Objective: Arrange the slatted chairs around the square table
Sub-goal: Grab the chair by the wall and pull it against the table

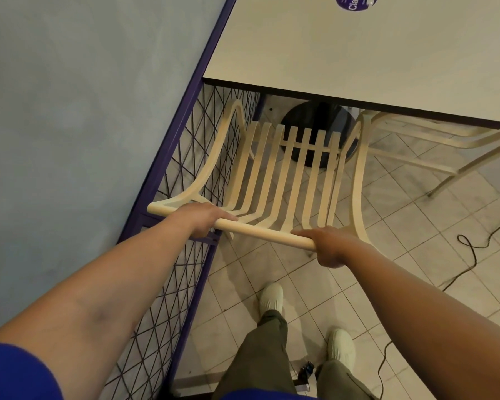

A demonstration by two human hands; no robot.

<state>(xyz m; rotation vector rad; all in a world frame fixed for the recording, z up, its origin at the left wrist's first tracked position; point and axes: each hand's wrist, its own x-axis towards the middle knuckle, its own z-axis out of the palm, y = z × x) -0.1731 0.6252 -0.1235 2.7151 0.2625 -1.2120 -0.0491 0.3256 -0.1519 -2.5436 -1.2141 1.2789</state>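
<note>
While the left hand (205,219) and right hand (328,245) are curling around its top rail (257,230), the slatted chair (286,174) is standing at twelve o'clock, its front meeting the near edge of the square table (373,53). At nine o'clock a purple wire panel (185,157) is lining a blue-grey wall (70,111); at three o'clock a black cable (474,246) is trailing over pale tiles (416,226).

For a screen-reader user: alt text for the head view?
The left hand and right hand grip the top rail of a cream slatted chair facing a square table. A purple wire fence stands at its left.
</note>
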